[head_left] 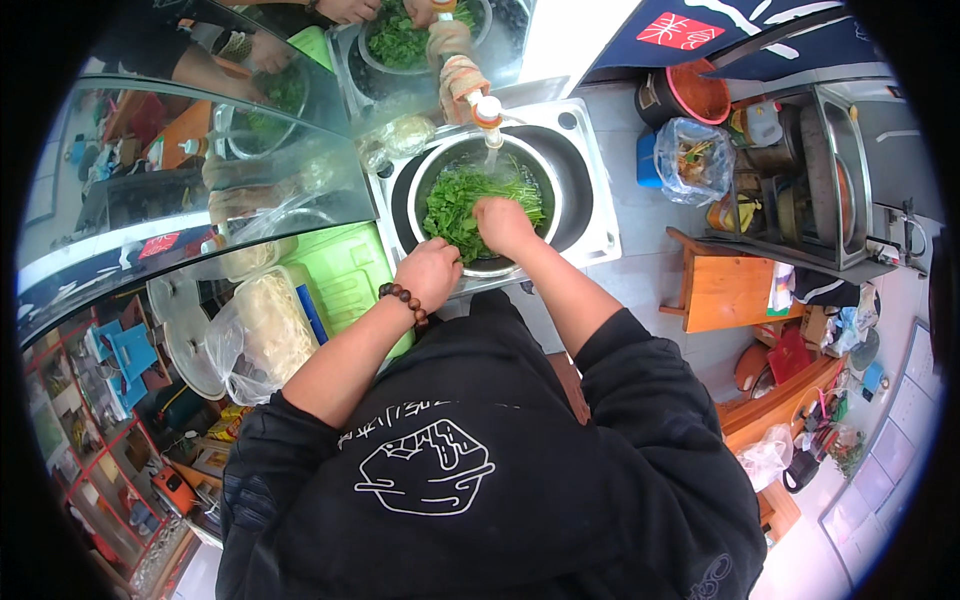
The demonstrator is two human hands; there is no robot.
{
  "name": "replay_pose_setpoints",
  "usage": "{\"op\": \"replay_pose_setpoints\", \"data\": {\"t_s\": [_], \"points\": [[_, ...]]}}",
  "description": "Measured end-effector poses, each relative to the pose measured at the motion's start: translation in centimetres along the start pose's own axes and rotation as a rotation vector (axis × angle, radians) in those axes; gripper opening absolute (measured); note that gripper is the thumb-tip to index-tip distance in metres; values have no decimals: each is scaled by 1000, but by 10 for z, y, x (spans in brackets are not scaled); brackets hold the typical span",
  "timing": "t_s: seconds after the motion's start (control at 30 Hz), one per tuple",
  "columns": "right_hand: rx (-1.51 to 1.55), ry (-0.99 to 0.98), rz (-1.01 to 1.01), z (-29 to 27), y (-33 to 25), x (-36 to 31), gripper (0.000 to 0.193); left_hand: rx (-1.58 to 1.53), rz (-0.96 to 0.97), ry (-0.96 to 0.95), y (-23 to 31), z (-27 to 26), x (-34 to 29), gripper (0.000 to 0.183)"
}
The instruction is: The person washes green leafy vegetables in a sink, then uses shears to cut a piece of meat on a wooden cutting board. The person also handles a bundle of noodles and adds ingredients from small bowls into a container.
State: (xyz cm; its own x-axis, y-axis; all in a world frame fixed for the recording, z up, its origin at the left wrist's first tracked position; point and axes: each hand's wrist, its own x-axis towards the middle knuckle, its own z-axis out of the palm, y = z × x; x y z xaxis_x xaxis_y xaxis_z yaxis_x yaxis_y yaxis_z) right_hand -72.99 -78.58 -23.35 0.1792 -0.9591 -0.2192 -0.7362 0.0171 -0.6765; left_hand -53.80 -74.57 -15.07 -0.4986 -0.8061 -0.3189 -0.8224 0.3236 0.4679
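A round metal basin [421, 190] sits in the steel sink [600, 222], with water and a bunch of green cilantro [460, 200] in it. Leaves lie toward the basin's left side, thin stems toward the right. My right hand [503, 226] is over the middle of the basin, closed around some of the stems. At the near left rim my left hand [430, 268], a beaded bracelet on its wrist, has its fingers closed at the edge of the leaves. Water runs from the tap [487, 112] above the basin's far side.
A bright green board [345, 270] lies left of the sink, beside a tub of pale noodle-like strands [275, 320] under plastic. A lined bin [692, 160] stands on the floor at right, near a wooden stool [730, 290] and a metal rack [850, 180].
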Motion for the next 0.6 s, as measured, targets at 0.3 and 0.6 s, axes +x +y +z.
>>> {"op": "replay_pose_setpoints", "data": {"t_s": [0.3,0.6], "points": [[58,109,134,8,-15,45,23,-33,-10,28,1,-9,1,16],[788,249,383,-22,0,-8,18,-107,-18,145,0,-17,23,13]]}}
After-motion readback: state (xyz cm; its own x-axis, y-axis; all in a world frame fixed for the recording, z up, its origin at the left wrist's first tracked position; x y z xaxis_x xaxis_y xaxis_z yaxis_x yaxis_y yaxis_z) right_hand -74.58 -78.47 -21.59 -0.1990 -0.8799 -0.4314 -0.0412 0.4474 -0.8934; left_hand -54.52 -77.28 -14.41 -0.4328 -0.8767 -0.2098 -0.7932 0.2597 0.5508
